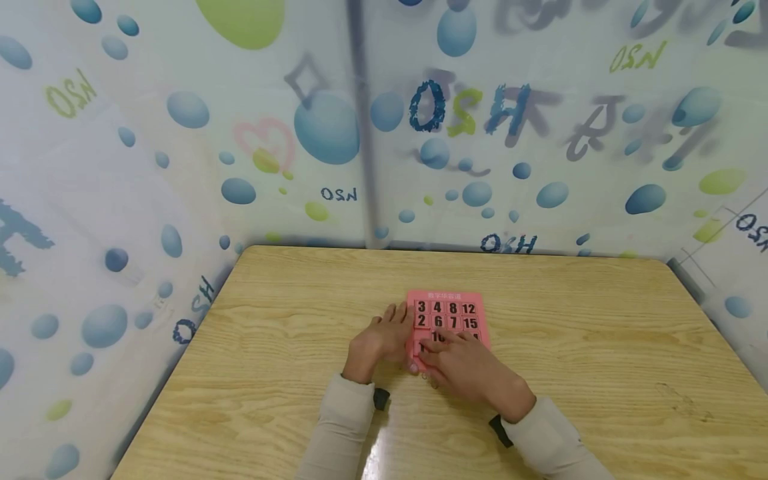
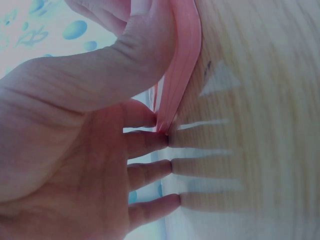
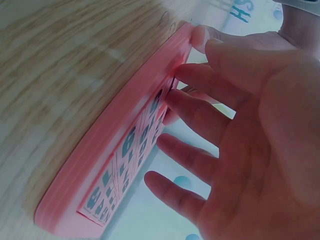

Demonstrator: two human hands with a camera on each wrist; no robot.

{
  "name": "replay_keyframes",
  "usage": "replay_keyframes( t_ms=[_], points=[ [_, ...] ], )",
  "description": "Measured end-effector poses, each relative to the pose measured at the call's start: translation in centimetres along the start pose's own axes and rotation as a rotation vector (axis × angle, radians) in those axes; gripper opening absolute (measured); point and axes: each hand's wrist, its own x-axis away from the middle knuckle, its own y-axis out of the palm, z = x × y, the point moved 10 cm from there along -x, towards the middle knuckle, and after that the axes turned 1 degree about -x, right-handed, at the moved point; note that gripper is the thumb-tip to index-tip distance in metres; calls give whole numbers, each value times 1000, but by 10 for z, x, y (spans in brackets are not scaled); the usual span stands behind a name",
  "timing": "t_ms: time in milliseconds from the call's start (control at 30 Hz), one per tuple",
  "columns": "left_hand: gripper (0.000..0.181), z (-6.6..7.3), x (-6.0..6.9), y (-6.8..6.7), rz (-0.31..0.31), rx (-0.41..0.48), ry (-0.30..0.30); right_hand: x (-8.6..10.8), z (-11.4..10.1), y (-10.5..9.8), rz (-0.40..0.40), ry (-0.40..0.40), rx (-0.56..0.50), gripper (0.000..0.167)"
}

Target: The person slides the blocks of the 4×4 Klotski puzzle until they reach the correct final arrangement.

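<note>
A pink number slide puzzle [image 1: 446,315] lies flat on the table, its tiles bearing black numerals; the top rows read 3, 4, 8, 12 and 2, 6, 7, 15. My left hand [image 1: 390,335] steadies its left side. In the left wrist view, the thumb lies along the puzzle's pink side [image 2: 186,55], and the straight fingers [image 2: 147,175] reach down to the tabletop. Over the lower rows stretches my right hand [image 1: 471,365], hiding several tiles. The right wrist view shows its index and middle fingers [image 3: 200,107] touching the tile face, the other fingertips just off it.
The wooden table [image 1: 288,320] carries the puzzle near its middle. Behind and beside it hangs a pale curtain [image 1: 384,167] printed with blue and green drops. A small ring-like bit [image 1: 425,376] shows at the puzzle's near edge.
</note>
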Motion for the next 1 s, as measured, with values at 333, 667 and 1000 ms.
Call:
replay_keyframes(
  t_ms=[333,667,1000],
  points=[
    [119,0,0,0,2,4,10,-3,6,0,1,18,-25,39],
    [118,0,1,-1,-4,12,8,-5,11,3,10,26,-18,40],
    [118,0,0,0,-7,15,10,-5,12,5,-8,24,-6,44]
  ],
)
